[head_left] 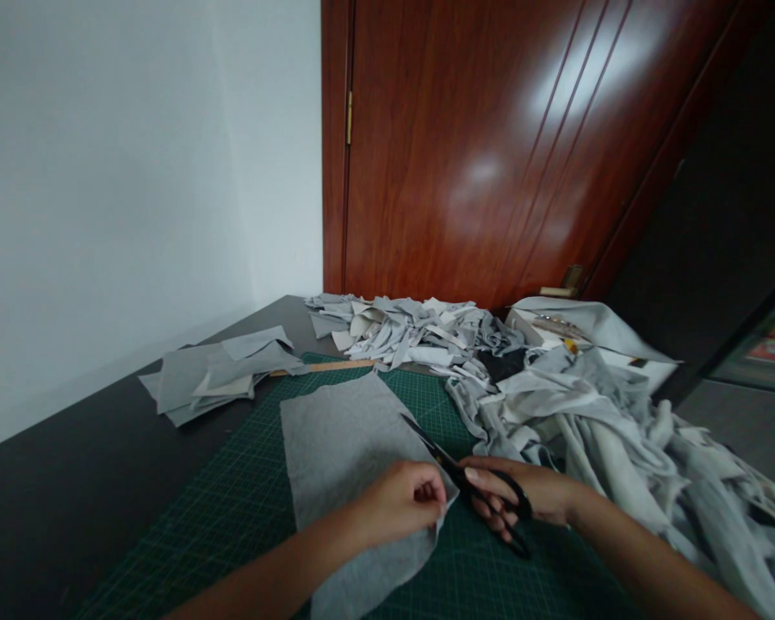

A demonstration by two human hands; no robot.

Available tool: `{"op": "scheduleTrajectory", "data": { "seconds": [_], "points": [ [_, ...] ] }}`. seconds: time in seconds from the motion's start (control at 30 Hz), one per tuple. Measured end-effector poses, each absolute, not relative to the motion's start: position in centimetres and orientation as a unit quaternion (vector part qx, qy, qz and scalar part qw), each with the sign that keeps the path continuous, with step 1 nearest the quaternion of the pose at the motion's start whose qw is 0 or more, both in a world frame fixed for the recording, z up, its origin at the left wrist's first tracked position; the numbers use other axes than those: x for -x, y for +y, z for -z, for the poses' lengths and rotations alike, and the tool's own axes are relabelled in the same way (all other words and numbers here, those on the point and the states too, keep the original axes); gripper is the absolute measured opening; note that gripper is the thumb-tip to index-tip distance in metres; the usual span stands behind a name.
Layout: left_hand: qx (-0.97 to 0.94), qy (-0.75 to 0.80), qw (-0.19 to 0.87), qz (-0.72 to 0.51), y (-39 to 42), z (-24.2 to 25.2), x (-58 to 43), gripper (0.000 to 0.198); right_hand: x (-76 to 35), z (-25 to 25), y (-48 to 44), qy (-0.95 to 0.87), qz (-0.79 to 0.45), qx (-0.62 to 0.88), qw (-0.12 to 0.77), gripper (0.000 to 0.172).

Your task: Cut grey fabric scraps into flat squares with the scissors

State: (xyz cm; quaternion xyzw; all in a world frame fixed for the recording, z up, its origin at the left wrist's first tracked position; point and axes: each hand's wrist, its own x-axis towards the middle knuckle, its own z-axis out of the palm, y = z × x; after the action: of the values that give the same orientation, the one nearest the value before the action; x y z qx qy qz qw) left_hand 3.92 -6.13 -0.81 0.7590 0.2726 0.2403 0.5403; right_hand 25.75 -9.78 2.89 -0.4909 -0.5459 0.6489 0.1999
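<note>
A grey piece of fabric (342,448) lies on the green cutting mat (232,465). My left hand (404,499) pinches its right edge between thumb and fingers. Black scissors (449,463) are held in my right hand (507,492), whose fingers are in and around the handles. The scissor blades point up and left over the fabric's right edge, close to my left hand's fingertips. How far apart the blades are is hard to make out.
Stacked grey fabric pieces (213,375) lie at the left. Many scraps (413,331) are heaped by the brown door (452,172). A white box (646,372) stands at the back right, behind a large fabric pile (594,413). A wooden strip (339,365) crosses the mat's far edge.
</note>
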Motion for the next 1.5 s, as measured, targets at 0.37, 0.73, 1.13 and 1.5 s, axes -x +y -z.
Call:
{"op": "scheduleTrajectory", "data": {
  "seconds": [0.37,0.73,1.13,1.5],
  "points": [
    [-0.761,0.29,0.535,-0.227,-6.1,1.1,-4.0,0.01,-24.8,-2.9,-9.3,-0.545,-0.653,0.487,0.2,0.062],
    [-0.755,0.279,0.548,-0.228,-6.3,0.8,-4.0,0.012,-23.9,-2.9,-9.9,-0.556,-0.64,0.475,0.235,0.057],
    [-0.761,0.282,0.54,-0.225,-6.4,0.6,-3.9,0.009,-24.0,-2.5,-9.9,-0.571,-0.613,0.494,0.233,0.057],
    [-0.745,0.277,0.565,-0.219,-6.5,0.8,-4.0,0.01,-24.2,-2.2,-10.6,-0.544,-0.617,0.511,0.25,0.058]
  ]
}}
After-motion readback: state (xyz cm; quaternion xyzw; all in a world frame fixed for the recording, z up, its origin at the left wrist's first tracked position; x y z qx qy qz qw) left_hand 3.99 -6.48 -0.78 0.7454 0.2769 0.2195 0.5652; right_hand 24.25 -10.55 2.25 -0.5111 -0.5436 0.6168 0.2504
